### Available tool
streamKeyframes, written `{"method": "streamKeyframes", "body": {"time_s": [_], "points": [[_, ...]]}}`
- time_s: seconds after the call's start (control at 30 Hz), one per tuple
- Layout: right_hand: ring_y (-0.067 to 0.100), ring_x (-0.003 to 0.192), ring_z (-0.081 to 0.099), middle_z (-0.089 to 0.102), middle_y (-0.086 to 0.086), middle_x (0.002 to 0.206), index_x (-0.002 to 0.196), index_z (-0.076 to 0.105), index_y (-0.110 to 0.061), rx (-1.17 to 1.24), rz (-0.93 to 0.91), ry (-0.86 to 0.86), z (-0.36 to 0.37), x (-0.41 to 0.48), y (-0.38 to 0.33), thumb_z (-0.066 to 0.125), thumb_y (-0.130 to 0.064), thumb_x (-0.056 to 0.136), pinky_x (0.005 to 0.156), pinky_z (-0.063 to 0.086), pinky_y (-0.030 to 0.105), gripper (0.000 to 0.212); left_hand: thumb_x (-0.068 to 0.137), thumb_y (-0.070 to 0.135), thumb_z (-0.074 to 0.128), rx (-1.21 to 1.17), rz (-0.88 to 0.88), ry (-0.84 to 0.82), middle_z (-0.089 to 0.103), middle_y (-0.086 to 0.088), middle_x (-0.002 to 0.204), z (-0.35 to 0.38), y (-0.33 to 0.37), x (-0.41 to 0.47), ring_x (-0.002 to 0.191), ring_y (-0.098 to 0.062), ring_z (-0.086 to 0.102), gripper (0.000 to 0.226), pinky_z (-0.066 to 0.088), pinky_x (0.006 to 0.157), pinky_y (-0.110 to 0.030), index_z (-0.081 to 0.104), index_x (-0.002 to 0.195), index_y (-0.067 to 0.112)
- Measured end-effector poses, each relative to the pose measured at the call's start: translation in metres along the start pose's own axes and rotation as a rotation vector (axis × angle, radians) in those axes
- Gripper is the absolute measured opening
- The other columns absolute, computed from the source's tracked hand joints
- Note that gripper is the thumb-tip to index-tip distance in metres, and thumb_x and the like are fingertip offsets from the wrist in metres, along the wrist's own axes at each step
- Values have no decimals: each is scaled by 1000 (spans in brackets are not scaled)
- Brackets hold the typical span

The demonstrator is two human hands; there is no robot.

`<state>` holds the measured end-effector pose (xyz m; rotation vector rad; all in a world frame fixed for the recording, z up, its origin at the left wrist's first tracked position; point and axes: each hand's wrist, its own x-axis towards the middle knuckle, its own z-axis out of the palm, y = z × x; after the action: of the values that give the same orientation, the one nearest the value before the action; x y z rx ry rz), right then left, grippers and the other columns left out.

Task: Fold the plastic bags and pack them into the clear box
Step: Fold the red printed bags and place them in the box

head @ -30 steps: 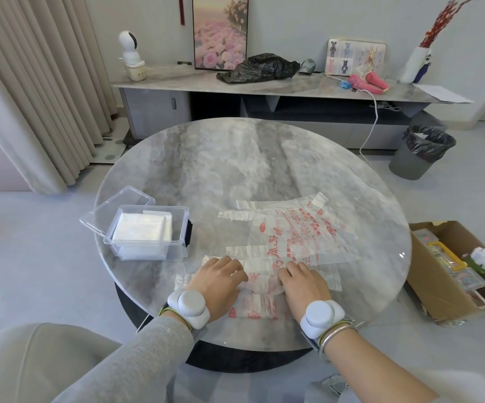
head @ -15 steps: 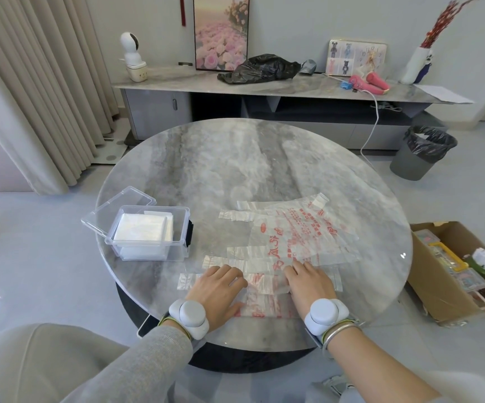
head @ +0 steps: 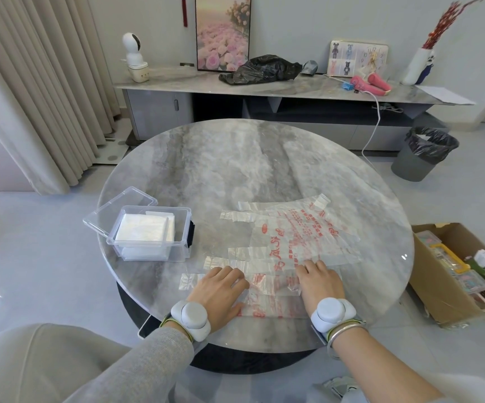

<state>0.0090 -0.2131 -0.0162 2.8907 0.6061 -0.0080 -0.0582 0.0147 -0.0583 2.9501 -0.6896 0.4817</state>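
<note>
We laid both hands flat on a red-printed plastic bag (head: 273, 286) at the near edge of the round marble surface (head: 235, 170). Our left hand (head: 221, 289) kept no grip, its fingers straight on the bag's left part. Our right hand (head: 319, 283) lay the same way on the right part. Some loose bags (head: 302, 234) lay spread just beyond. The clear box (head: 148, 255) stood to the left, its lid (head: 119, 207) open, with a white folded stack (head: 145, 228) inside.

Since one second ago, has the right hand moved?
Yes. The right hand slid slightly right along the plastic bag, away from the clear box.
</note>
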Motion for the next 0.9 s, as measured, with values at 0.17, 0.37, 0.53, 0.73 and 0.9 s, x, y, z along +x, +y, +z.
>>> {"method": "streamKeyframes", "body": {"time_s": [0.17,0.37,0.53,0.73,0.9], "points": [[25,118,43,47,4,129,125,47,-15,-16,17,-46,-4,-1,5,43,-5,91,81,38,31,36,68,42,78,-24,0,7,62,8,98,0,0,0,81,-12,60,33,52,72,-25,66,95,26],[21,115,43,49,-2,125,121,50,-25,158,-100,-38,-2,0,3,49,-16,91,88,39,30,31,69,42,77,-32,-6,-5,62,8,99,1,-1,0,83,-12,60,33,53,73,-25,66,96,27],[18,114,43,49,-5,123,119,50,-27,237,-162,-10,-4,-2,1,52,-21,92,89,40,28,28,71,42,76,-32,-6,-12,62,8,100,0,-1,0,83,-12,60,32,53,73,-25,65,97,27],[15,101,49,51,-8,107,101,59,-24,303,-339,29,-9,-9,-7,67,-21,81,78,41,25,22,70,42,77,-35,-7,-15,61,8,100,1,-1,0,84,-12,59,33,52,73,-25,64,97,27],[16,72,55,55,-7,79,71,61,-26,165,-243,151,-10,-7,-8,87,-13,43,56,45,27,40,71,41,76,-52,-4,-8,62,7,101,1,-1,0,85,-13,60,33,53,74,-26,65,99,27]]}}
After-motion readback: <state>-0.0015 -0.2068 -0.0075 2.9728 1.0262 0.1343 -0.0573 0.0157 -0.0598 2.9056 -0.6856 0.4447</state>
